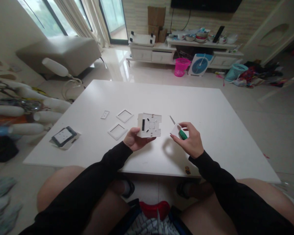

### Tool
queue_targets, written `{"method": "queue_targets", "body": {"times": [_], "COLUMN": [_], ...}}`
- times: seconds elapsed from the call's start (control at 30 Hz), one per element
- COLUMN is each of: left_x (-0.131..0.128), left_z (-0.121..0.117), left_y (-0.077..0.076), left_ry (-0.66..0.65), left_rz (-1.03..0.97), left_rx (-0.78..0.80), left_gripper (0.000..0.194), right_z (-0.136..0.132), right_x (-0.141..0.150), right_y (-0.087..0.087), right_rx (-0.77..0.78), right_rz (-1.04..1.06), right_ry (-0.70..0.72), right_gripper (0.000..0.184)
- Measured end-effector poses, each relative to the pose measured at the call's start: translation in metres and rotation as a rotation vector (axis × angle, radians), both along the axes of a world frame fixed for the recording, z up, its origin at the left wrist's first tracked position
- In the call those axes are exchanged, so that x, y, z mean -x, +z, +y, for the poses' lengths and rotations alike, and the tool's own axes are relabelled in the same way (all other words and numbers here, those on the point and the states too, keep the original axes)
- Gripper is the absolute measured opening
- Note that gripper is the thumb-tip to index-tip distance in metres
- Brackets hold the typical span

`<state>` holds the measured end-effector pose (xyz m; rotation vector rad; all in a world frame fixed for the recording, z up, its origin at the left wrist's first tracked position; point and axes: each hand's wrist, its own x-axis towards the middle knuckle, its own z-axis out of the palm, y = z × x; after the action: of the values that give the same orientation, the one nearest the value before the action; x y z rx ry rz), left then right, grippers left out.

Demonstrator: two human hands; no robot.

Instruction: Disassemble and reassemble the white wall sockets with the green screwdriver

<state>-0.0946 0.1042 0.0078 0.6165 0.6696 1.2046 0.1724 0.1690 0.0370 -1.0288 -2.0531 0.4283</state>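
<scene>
My left hand [135,139] grips a white square switch module [149,125] from below, holding it just above the white table [210,130]. My right hand [189,140] is closed around a green-handled screwdriver [182,133] whose thin metal shaft points up and left, and it also pinches a small white plastic piece [175,129]. The two hands are a short gap apart near the table's front edge.
Two white square frames [124,115] [117,131] and a small white plate [105,114] lie left of the module. A dark switch panel on its packaging [63,136] sits at the table's left corner. Clutter lies on the left floor; a pink basket [181,67] stands beyond.
</scene>
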Motion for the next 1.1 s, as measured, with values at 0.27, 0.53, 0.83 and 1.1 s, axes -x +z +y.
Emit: {"method": "queue_targets", "body": {"times": [0.27,0.53,0.83,1.1], "left_x": [-0.013,-0.028,-0.028,-0.027], "left_z": [-0.003,-0.012,-0.009,-0.009], "left_y": [0.000,-0.012,-0.017,-0.016], "left_ry": [0.145,-0.073,-0.134,-0.145], "left_rz": [1.186,1.526,1.522,1.501], "left_rx": [-0.389,-0.650,-0.642,-0.634], "left_gripper": [0.075,0.068,0.065,0.067], "right_z": [0.003,-0.006,-0.011,-0.009], "right_x": [0.000,0.006,0.012,0.012], "right_y": [0.001,-0.015,-0.035,-0.031], "right_rx": [0.224,0.333,0.169,0.166], "right_rz": [0.092,-0.087,-0.276,-0.292], "right_ry": [-0.006,0.341,0.518,0.521], "right_gripper": [0.042,0.047,0.031,0.017]}}
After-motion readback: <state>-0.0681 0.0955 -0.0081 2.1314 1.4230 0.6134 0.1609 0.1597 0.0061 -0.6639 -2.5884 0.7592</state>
